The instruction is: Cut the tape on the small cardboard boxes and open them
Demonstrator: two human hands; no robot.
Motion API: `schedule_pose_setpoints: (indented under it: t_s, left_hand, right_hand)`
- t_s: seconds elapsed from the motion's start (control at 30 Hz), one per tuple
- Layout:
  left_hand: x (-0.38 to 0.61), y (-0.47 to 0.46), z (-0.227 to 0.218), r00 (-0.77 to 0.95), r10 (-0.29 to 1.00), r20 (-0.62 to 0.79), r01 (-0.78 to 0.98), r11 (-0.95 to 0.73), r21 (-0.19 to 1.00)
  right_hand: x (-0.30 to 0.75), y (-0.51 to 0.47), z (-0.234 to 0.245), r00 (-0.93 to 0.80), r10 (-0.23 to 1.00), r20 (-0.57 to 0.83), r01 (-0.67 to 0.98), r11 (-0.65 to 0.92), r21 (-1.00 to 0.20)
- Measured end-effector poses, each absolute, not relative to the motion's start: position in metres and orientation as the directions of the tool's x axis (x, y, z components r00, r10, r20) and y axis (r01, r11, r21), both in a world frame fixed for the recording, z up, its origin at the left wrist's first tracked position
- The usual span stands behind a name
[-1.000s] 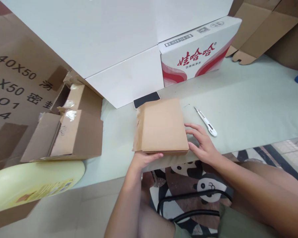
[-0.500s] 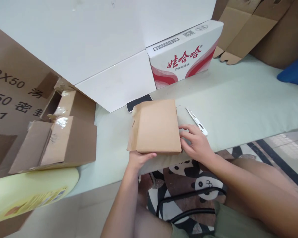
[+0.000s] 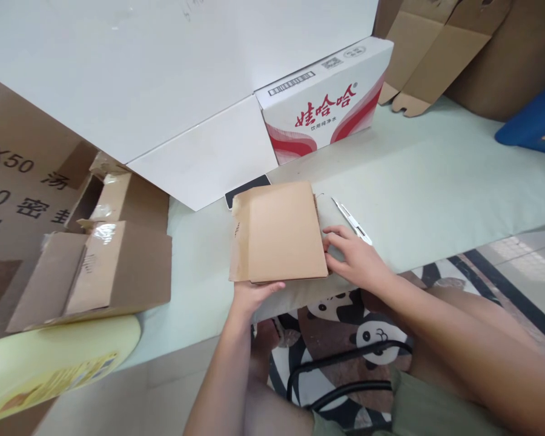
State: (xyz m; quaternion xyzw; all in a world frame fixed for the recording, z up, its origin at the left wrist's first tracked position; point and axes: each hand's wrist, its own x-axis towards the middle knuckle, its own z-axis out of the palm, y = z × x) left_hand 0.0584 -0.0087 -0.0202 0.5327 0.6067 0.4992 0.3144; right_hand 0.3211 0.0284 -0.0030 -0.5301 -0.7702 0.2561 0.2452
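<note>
Green cloth [image 3: 436, 163] lay under the box [image 3: 284, 233], just left of the right hand [image 3: 358, 257], fingers bent and apart; left hand [image 3: 251, 297] touched near left corner, its grip hidden.

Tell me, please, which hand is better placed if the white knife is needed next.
Probably the right hand, at the right side of the cardboard box, near the white knife; the left hand is farther away, at the box's near left corner.

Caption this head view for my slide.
Left hand at the near-left corner of a cardboard box, right hand at its right side, white utility knife beyond.
</note>
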Motion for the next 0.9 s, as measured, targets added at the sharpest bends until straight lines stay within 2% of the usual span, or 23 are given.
schedule_pose_setpoints:
  t_s: [0.13,0.23,0.37,0.43,0.5,0.67,0.8,0.9]
  left_hand:
    - [0.059,-0.010,-0.021,-0.220,0.969,0.113,0.328,-0.035,0.944]
    - [0.060,-0.012,-0.020,-0.203,0.977,0.067,0.326,0.003,0.945]
    - [0.063,-0.013,-0.016,-0.187,0.980,0.064,0.316,-0.001,0.949]
    - [0.064,-0.013,-0.015,-0.179,0.980,0.085,0.307,-0.026,0.951]
    - [0.065,-0.012,-0.014,-0.185,0.978,0.099,0.301,-0.040,0.953]
    - [0.063,-0.011,-0.018,-0.204,0.976,0.075,0.303,-0.009,0.953]
    - [0.057,-0.007,-0.022,-0.287,0.956,0.058,0.281,0.026,0.959]
    - [0.054,-0.005,-0.022,-0.317,0.947,0.055,0.252,0.028,0.967]
  right_hand:
    - [0.319,0.028,-0.005,-0.303,0.947,0.105,0.691,0.294,-0.661]
    - [0.316,0.026,-0.004,-0.291,0.951,0.104,0.743,0.293,-0.602]
    - [0.313,0.025,0.002,-0.331,0.944,-0.004,0.829,0.289,-0.480]
    - [0.312,0.025,0.004,-0.357,0.932,-0.063,0.839,0.291,-0.460]
    - [0.313,0.026,0.004,-0.389,0.918,-0.078,0.816,0.305,-0.491]
    - [0.319,0.028,-0.007,-0.496,0.868,-0.008,0.658,0.370,-0.656]
    - [0.325,0.032,-0.013,-0.447,0.894,-0.036,0.601,0.270,-0.752]
    - [0.327,0.034,-0.012,-0.416,0.908,-0.046,0.582,0.227,-0.781]
